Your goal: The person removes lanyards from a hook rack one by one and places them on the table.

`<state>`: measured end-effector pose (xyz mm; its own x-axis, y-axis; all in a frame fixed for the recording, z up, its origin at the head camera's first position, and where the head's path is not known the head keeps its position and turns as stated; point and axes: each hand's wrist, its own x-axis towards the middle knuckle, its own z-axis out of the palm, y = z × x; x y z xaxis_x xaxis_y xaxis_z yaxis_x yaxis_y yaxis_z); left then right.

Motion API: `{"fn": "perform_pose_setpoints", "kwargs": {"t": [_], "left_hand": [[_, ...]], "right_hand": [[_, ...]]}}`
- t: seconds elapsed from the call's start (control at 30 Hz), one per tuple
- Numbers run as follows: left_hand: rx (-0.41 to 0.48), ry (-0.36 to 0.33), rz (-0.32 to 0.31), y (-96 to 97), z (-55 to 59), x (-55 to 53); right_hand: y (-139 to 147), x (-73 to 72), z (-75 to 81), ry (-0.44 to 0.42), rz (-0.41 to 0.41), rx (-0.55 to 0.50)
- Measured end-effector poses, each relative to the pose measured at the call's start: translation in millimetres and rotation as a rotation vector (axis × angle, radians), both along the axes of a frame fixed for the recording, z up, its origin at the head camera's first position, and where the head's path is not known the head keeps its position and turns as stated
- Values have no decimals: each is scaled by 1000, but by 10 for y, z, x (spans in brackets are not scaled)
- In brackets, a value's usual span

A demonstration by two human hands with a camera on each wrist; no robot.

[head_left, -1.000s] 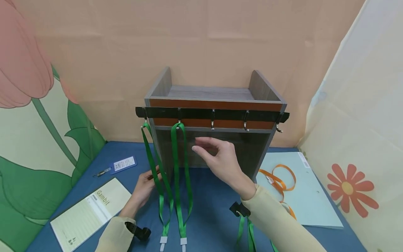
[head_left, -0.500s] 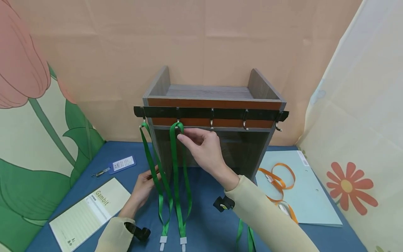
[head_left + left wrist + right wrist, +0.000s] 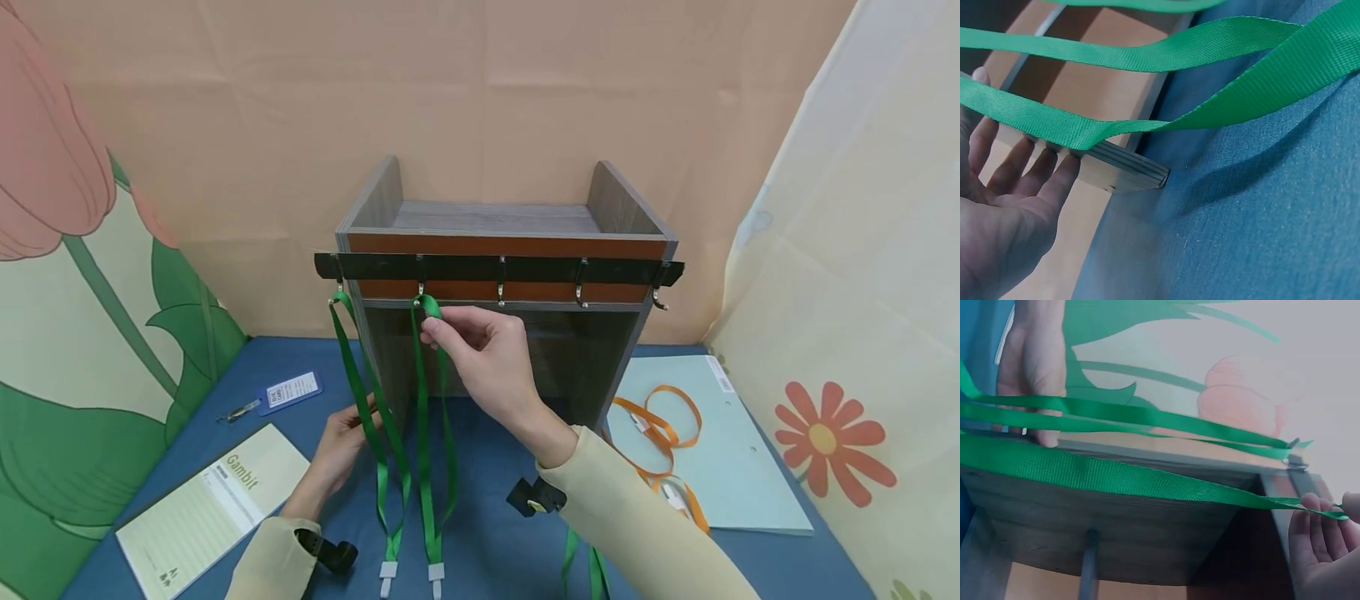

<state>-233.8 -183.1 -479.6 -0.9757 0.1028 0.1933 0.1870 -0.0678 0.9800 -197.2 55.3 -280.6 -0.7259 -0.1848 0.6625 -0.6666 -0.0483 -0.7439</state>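
My right hand (image 3: 491, 358) pinches a green lanyard (image 3: 424, 433) near its top loop, right by the second hook from the left. In the right wrist view that strap (image 3: 1116, 478) runs taut to the fingertips. Another green lanyard (image 3: 352, 367) hangs from the leftmost hook; both end in white clips low down. The hooks sit on a black hook rail (image 3: 465, 268) across a grey wooden shelf (image 3: 630, 204). Behind the left lanyard, my left hand (image 3: 339, 454) touches the shelf's side panel. The left wrist view has its fingertips (image 3: 1071, 164) along the panel edge, fingers fairly straight.
Left on the blue table lie a Gambit notepad (image 3: 213, 508) and a blue badge holder (image 3: 291, 392) with a clip. On the right, an orange lanyard (image 3: 693, 417) lies over a pale blue folder (image 3: 738, 467). More green straps (image 3: 596, 575) show beneath the right forearm.
My right hand has moved left to the second lanyard and taken hold of its loop, which now pulls slightly rightward at the hook. The left hand stays at the panel.
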Motion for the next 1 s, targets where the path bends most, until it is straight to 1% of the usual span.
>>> {"fn": "perform_pose_setpoints", "kwargs": {"t": [0.2, 0.4, 0.6, 0.73, 0.83, 1.0], "left_hand": [[-7, -8, 8, 1, 15, 3], [-20, -15, 15, -2, 10, -3], [-16, -11, 11, -2, 3, -8], [-11, -12, 3, -2, 3, -6], [-13, -14, 2, -2, 3, -5], [-17, -19, 7, -4, 2, -13]], "right_hand": [[43, 118, 88, 35, 35, 1], [143, 249, 193, 57, 58, 27], [281, 338, 383, 114, 74, 25], [385, 398, 525, 136, 94, 11], [462, 446, 618, 145, 86, 12], [563, 485, 747, 127, 52, 9]]}}
